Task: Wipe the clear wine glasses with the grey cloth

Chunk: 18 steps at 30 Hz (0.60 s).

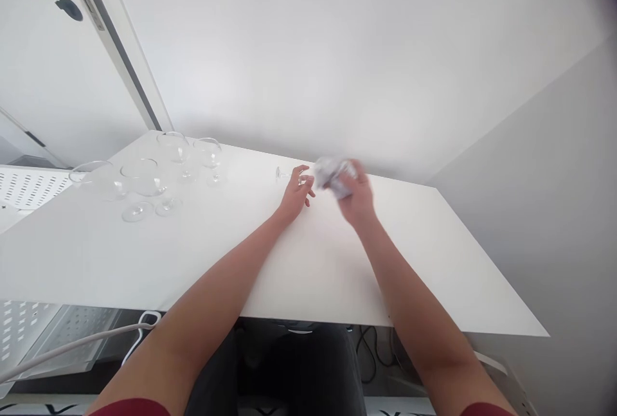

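Note:
My left hand (295,196) has its fingers around the stem of a wine glass (279,174), which is turned on its side with the foot pointing left. The bowl of that glass is hidden behind the cloth and fingers. In my right hand (359,196) is a crumpled whitish-grey cloth (332,175), closed in the fingers at the bowl end of the glass. Both this hand and the cloth are blurred by motion. Whether the cloth touches the bowl I cannot tell.
Several clear stemmed glasses (144,178) stand upright at the left of the white table (308,274). A wall (308,49) runs along the table's back edge, and a door (48,49) is at the far left. Perforated white panels (33,184) and a pale cable (87,344) lie by the left side.

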Each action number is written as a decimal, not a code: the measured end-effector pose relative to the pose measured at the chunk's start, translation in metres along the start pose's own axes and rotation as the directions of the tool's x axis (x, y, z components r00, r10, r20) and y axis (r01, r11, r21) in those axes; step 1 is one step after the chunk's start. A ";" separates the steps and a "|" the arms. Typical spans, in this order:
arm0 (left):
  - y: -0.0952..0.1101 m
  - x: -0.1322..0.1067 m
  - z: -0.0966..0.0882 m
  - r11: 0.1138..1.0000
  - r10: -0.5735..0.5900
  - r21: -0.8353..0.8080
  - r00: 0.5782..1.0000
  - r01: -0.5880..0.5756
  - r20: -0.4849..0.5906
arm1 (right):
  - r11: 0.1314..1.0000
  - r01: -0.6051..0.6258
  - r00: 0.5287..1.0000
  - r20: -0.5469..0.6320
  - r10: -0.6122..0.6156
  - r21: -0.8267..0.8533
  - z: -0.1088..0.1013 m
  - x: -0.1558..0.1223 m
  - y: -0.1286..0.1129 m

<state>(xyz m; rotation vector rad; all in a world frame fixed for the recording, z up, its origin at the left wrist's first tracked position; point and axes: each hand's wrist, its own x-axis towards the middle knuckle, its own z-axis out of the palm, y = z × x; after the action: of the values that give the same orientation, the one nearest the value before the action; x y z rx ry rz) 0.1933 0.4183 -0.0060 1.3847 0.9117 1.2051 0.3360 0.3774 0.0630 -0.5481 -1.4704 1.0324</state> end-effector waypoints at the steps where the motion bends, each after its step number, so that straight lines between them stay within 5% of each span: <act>1: -0.001 0.000 0.000 1.000 0.000 -0.010 1.000 0.000 -0.008 | 0.988 -0.017 0.958 -0.287 -0.027 -0.151 -0.026 0.001 0.009; 3: -0.001 0.000 0.001 0.999 0.005 -0.043 1.000 -0.006 -0.025 | 0.944 -0.127 0.844 -0.533 -0.058 -0.305 -0.060 -0.004 0.032; 5: -0.002 0.001 0.002 0.999 0.014 -0.046 0.998 -0.016 -0.055 | 0.932 -0.225 0.821 -0.570 0.025 -0.284 -0.068 -0.011 0.053; 9: -0.001 0.002 0.002 0.998 0.058 0.002 0.994 -0.059 -0.087 | 0.932 -0.259 0.875 -0.470 0.115 -0.253 -0.049 -0.014 0.070; 12: 0.001 0.002 0.000 0.997 0.069 0.029 0.997 -0.068 -0.036 | 0.923 -0.206 0.913 -0.403 0.062 -0.325 -0.035 -0.012 0.064; 18: 0.004 0.000 -0.003 0.998 0.049 0.051 0.997 -0.046 -0.063 | 0.953 -0.252 0.950 -0.232 0.211 -0.166 -0.027 -0.016 0.060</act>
<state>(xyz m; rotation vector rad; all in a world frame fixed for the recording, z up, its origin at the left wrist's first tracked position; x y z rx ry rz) 0.1898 0.4186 -0.0022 1.4217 0.9638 1.2766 0.3515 0.4018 0.0019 -0.9623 -1.3442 0.9823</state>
